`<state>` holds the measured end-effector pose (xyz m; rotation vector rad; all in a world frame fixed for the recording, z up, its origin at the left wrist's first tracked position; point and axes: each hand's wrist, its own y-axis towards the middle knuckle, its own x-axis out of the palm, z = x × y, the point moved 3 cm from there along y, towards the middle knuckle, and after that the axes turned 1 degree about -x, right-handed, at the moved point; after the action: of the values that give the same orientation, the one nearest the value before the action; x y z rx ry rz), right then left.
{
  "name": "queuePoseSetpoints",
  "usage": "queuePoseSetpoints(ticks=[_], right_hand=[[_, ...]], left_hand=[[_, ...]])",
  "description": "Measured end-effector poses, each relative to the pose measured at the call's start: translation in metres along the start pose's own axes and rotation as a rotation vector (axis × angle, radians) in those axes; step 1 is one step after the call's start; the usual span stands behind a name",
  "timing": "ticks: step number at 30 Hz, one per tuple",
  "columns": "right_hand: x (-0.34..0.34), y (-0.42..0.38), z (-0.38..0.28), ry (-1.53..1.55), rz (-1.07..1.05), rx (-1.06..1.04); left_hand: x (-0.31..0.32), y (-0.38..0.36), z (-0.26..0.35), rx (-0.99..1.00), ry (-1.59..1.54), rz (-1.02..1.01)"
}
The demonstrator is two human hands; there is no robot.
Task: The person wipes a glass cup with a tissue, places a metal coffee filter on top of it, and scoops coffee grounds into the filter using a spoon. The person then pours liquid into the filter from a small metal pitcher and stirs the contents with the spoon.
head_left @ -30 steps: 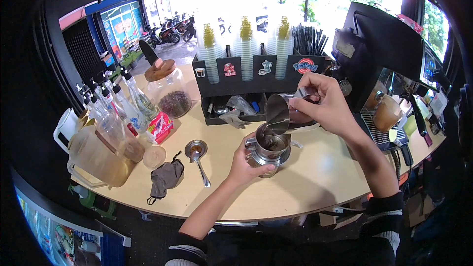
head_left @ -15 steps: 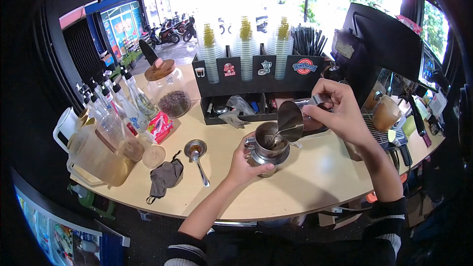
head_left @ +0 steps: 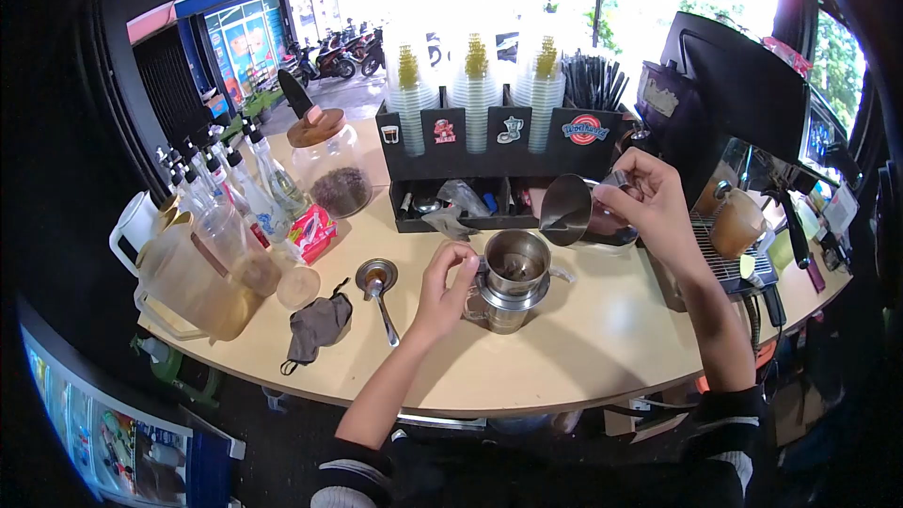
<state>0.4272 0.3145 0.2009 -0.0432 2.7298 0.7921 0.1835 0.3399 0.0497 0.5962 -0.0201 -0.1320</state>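
Note:
A metal coffee drip filter [head_left: 518, 261] sits upright on a small glass mug [head_left: 508, 321] on the table, with dark wet contents inside. At its left side my left hand [head_left: 444, 292] has its thumb and curled fingers closed at the filter's small handle; the exact contact is partly hidden. My right hand [head_left: 654, 205] grips the handle of a steel pitcher [head_left: 576, 216], held above the table to the right of the filter. The pitcher leans toward the filter, and no stream shows from its spout.
A spoon [head_left: 386, 315] rests on a small metal lid [head_left: 375, 275] beside a dark face mask [head_left: 319, 327]. Pitchers [head_left: 202, 273], pump bottles [head_left: 246, 183] and a jar of beans [head_left: 340, 190] stand left. Behind is a black cup holder [head_left: 499, 162]; an espresso machine [head_left: 738, 226] is right.
The pitcher has moved slightly right and up, away from the filter, and the thin stream has stopped. My left hand has shifted from around the mug and filter base up to the filter's handle.

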Motion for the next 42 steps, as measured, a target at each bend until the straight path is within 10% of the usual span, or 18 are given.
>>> queuePoseSetpoints(ticks=[23,42], right_hand=[[-0.016,-0.121,0.197,0.715,0.52,0.25],[-0.008,-0.127,0.171,0.674,0.519,0.251]], left_hand=[[0.002,0.014,0.033,-0.267,0.015,-0.109],[-0.007,0.018,0.042,-0.088,0.152,-0.131]])
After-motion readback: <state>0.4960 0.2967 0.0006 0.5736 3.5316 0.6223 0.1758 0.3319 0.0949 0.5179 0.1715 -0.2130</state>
